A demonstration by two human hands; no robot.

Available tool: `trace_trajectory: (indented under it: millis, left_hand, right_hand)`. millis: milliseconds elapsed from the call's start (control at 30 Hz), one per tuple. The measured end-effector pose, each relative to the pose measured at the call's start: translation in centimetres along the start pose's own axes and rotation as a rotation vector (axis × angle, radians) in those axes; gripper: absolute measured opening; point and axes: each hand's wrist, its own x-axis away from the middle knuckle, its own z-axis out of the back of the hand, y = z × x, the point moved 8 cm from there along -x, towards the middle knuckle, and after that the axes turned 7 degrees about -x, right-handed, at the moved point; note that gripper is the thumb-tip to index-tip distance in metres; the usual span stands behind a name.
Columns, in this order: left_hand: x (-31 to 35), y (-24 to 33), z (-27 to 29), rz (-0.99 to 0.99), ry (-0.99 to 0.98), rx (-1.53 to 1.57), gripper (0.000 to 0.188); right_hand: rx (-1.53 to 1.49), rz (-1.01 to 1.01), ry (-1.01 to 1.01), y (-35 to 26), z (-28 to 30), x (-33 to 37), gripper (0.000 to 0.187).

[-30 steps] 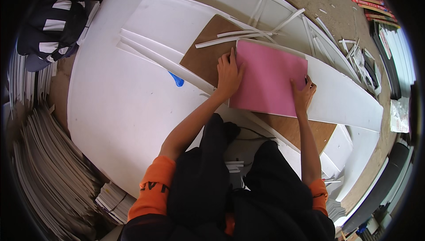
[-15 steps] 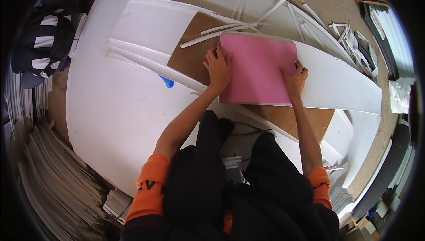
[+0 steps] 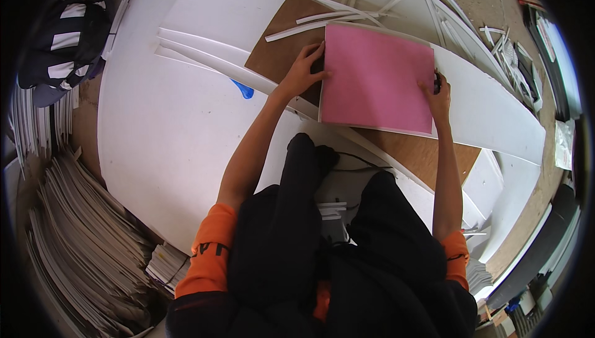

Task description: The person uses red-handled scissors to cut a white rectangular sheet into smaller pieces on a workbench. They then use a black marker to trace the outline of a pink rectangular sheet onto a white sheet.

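Note:
A square pink-faced board (image 3: 378,77) with pale edges lies across a brown wooden board (image 3: 396,152) and a white panel strip. My left hand (image 3: 302,74) grips its left edge, thumb at the rim and fingers spread along the side. At the right edge, my right hand (image 3: 438,96) has its thumb on the pink face and its fingers bent round the side. A small dark object (image 3: 437,82) shows between that thumb and fingers; its kind is unclear. Narrow white strips (image 3: 310,30) rest on the brown board beyond my left hand.
Beneath everything spreads a large white sheet (image 3: 155,133). A blue scrap (image 3: 243,90) lies left of my left forearm. White offcuts (image 3: 520,74) are heaped at the far right. Stacked sheets (image 3: 87,245) stand at the lower left, below a dark bag (image 3: 65,40).
The whole view has shifted, and the pink-faced board has moved slightly right over the brown board. My left hand has slid outward, its thumb now nearer the rim.

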Motion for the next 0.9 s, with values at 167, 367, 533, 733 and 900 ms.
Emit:
trace_trajectory:
  millis: [167,367,533,733,900]
  left_hand:
    - [0.0,-0.3,0.2,-0.017,0.005,-0.004,0.072]
    - [0.9,0.6,-0.4,0.049,0.02,-0.074,0.076]
    - [1.9,0.9,-0.7,0.004,0.026,-0.098,0.084]
    - [1.3,0.7,-1.2,0.033,-0.041,-0.236,0.086]
    - [1.0,0.6,-1.3,0.025,-0.035,-0.292,0.088]
  right_hand:
    - [-0.021,-0.015,-0.029,-0.2,-0.1,0.1,0.07]
    - [-0.01,-0.018,-0.037,0.1,0.0,-0.1,0.069]
    - [-0.049,-0.065,-0.092,-0.2,-0.1,-0.2,0.068]
    - [-0.074,-0.081,-0.087,0.7,0.4,-0.3,0.069]
    - [-0.082,-0.105,-0.104,1.1,0.3,-0.3,0.068]
